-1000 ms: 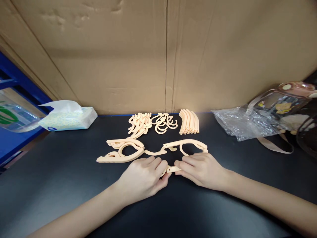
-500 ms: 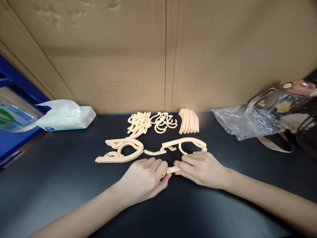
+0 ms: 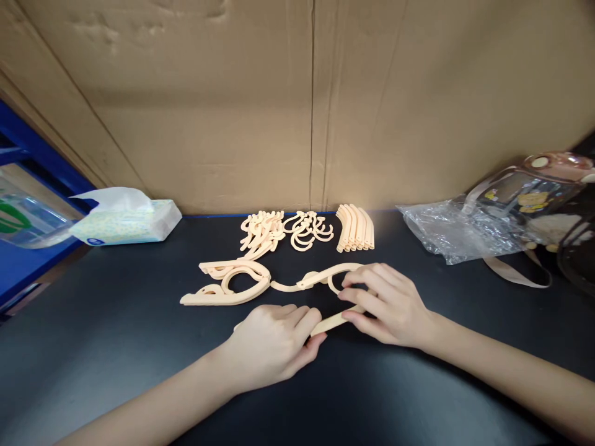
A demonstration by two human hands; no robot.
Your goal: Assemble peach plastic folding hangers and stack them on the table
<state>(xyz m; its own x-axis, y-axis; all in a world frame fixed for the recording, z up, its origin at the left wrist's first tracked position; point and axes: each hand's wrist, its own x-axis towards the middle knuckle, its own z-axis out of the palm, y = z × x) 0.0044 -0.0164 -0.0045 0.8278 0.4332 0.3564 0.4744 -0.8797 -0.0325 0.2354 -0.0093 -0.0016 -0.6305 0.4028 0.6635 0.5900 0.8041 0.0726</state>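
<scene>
A peach plastic folding hanger arm [image 3: 332, 322] lies low over the black table [image 3: 139, 347], and my left hand [image 3: 274, 344] pinches its near end. My right hand [image 3: 388, 303] grips the other end together with a second curved hanger arm [image 3: 325, 275], which is lifted and tilted. A thin hook piece [image 3: 286, 287] joins that arm on its left. To the left lie stacked finished folded hangers [image 3: 227, 285].
At the back of the table sit a pile of hooks [image 3: 283, 232] and a row of curved arms [image 3: 356, 228]. A tissue pack [image 3: 127, 223] is at the left, crumpled clear plastic [image 3: 441, 232] and a bag [image 3: 539, 198] at the right. A cardboard wall [image 3: 297, 99] stands behind.
My right hand has moved up and back, taking hold of the curved arm and tilting it off the table. The piece between my hands now shows as a longer bar.
</scene>
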